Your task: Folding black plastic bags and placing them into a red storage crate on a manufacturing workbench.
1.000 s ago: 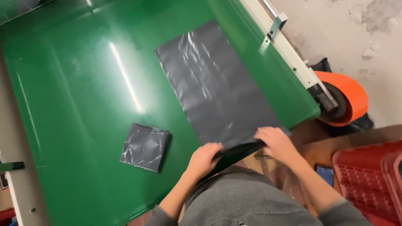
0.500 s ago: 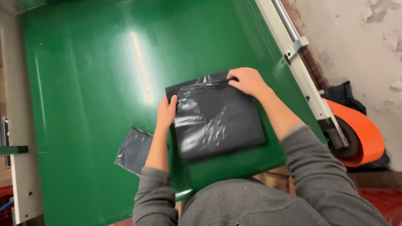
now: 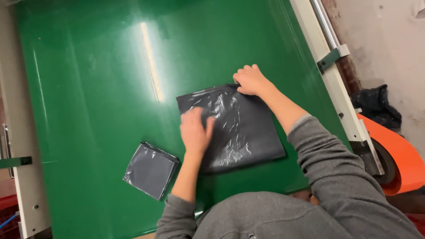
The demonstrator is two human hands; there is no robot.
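Head: both hands [image 3: 196,131] [image 3: 251,79] flat on bag [image 3: 241,128]; table [image 3: 88,88].

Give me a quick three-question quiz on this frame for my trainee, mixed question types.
1. True or false: the right hand presses the far corner of the half-folded black bag.
2. What lies under the left hand? A) the small folded bag B) the half-folded black bag C) bare green table
3. Which side of the person's left forearm is the small folded bag on?

Key: 1 true. 2 B. 3 The left side, flat on the green table, apart from both hands.
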